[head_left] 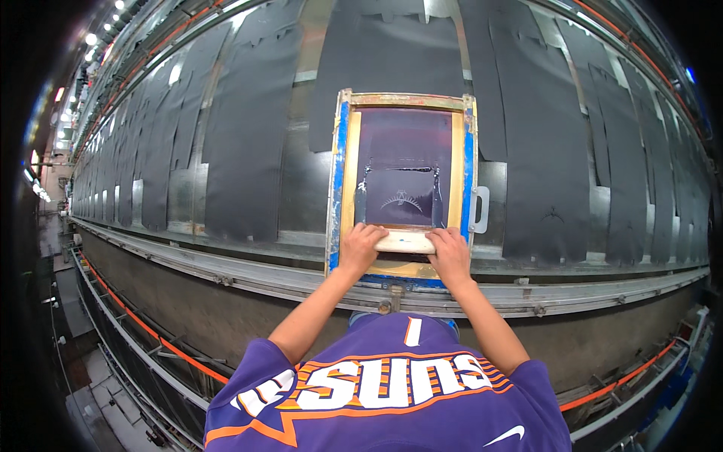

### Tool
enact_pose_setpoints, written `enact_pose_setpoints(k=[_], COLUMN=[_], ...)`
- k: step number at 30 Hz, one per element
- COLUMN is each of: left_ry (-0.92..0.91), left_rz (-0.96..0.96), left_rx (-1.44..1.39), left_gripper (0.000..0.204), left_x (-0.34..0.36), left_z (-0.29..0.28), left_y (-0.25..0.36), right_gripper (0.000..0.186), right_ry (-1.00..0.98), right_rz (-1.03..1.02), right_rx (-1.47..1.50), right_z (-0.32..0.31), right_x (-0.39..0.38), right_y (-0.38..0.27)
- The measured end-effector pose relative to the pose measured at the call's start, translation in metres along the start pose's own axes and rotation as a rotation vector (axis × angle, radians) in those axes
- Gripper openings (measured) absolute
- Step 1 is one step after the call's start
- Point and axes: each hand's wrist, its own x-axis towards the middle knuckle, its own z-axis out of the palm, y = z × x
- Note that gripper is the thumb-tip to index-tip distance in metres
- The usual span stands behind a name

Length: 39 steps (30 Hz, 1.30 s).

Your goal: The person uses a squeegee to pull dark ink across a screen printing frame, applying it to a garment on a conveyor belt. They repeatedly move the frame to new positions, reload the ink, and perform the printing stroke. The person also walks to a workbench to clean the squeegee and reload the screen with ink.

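Observation:
A screen printing frame with blue tape along its sides lies on the long table. Both of my hands grip a squeegee with a pale handle, set across the near part of the screen. My left hand closes round its left end, my right hand round its right end. Beyond the squeegee, the dark mesh shows a small pale arched design, with glossy ink streaks around it. The squeegee's blade is hidden from view.
Dark fabric pieces lie in rows along the metal table. One piece right of the frame carries a small dark print. A white handle sticks out from the frame's right side. A metal rail runs along the near edge.

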Motion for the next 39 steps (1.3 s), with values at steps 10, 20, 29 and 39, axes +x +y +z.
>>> enact_pose_setpoints(k=[10,20,29,39], left_ry=[-0.028,0.030,0.015,0.071], left_rz=[0.045,-0.007,-0.093,0.000], left_rx=[-0.064,-0.063,0.019,-0.022], left_gripper=[0.053,0.058,0.057,0.053], left_x=[-0.019,-0.080,-0.171,-0.210], left_z=[-0.006,-0.060,-0.200,-0.226], left_y=[0.011,-0.060,-0.294,-0.371], right_gripper=[0.029,0.019,0.019,0.020], right_ry=[0.361,0.629,0.626,0.541], right_rz=[0.618,0.460,0.399,0.505], right_rx=[0.401,0.379,0.518,0.493], right_z=[0.002,0.048,0.210,0.255], right_x=[0.071,0.118,0.207,0.238], right_y=[0.139,0.029,-0.222,-0.271])
